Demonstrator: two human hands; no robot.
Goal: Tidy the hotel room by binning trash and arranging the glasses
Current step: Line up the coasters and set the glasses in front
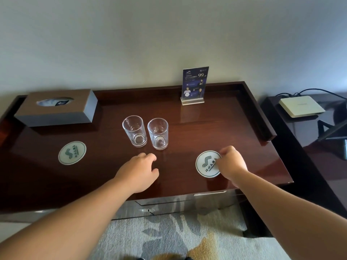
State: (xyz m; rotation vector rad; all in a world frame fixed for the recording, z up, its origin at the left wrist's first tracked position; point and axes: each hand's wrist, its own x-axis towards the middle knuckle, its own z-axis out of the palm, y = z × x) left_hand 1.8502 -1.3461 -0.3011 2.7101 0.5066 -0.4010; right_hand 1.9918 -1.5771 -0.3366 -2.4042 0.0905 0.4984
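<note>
Head view: a person is reaching both bare arms over a dark glossy desk (pixel 216 128) with a raised rim along its back and right side; the left hand (pixel 139 171) is hovering low over the desktop just in front of the glasses, its fingers loosely curled downward and grasping nothing, the thumb sticking out to the right; the right hand (pixel 231 166) is gripping the right coaster (pixel 207 164) by its right edge, the fingers bent onto the rim; whether that coaster is lying flat or is lifting off the wood I cannot tell.

The left glass (pixel 134 131) and the right glass (pixel 157 133) are standing upright and empty near the middle of the desk, just beside each other with a narrow gap between them; the left coaster (pixel 72 152) is lying flat on the desk, well apart from the glasses, below a grey tissue box (pixel 56 109) that is sitting at the back left corner.

A blue card in a clear stand (pixel 194 85) is standing upright against the back rim; a flat white box (pixel 301 106) with black cables is resting on a lower surface to the right; patterned carpet (pixel 169 235) is showing beneath the desk's front edge.
</note>
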